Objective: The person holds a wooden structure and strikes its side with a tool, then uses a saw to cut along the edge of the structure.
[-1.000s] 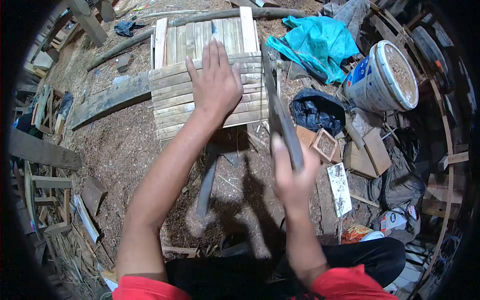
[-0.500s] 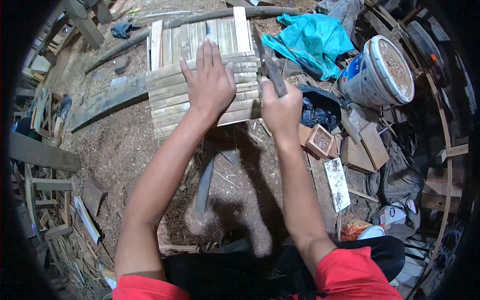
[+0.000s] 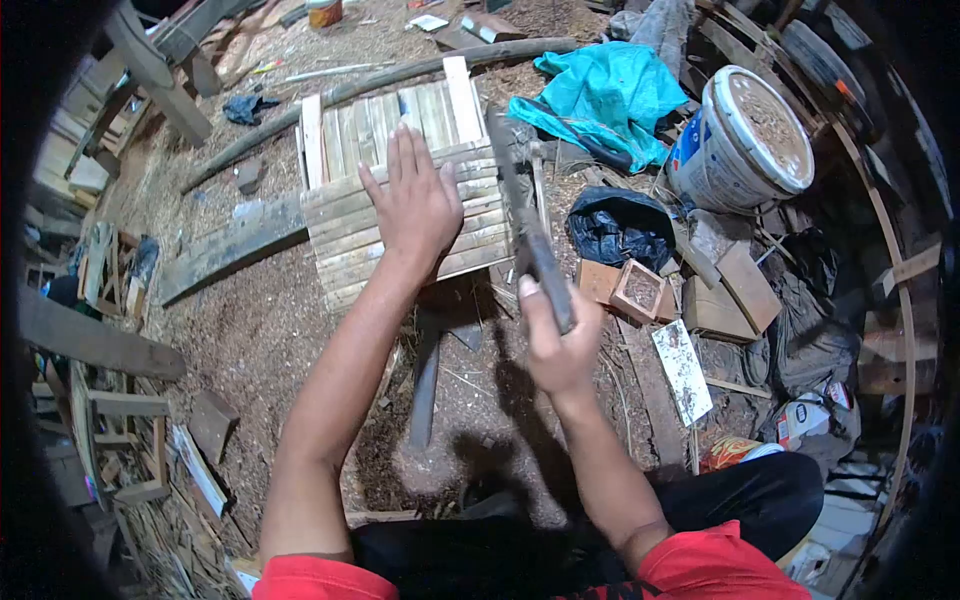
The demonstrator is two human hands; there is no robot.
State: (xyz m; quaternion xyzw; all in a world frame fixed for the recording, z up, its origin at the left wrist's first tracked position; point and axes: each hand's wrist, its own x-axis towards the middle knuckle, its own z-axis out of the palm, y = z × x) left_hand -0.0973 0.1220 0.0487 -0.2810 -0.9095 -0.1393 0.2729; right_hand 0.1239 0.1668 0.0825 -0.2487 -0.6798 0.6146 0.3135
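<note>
My left hand (image 3: 418,205) lies flat, fingers spread, on a panel of pale wooden or bamboo slats (image 3: 345,235). Upright slats form its far part, and crosswise slats cover the near part. At the panel's right edge, my right hand (image 3: 562,335) is wrapped around the handle of a long dark-bladed tool (image 3: 512,190). Its blade points away from me, along the slat ends. Blur hides whether it is a saw or a machete. Below the panel, a dark support and a slanted wooden leg (image 3: 425,385) show partly.
A worn plank (image 3: 235,250) extends left from the panel. On the right are a teal sheet (image 3: 610,95), a white bucket (image 3: 740,140) of shavings, a black bag (image 3: 620,225) and a small wooden box (image 3: 640,290). Sawdust and scrap wood cover the ground.
My right hand and the long tool have come back toward me along the panel's right edge. My left hand stays flat on the slats. The whole view has shifted slightly.
</note>
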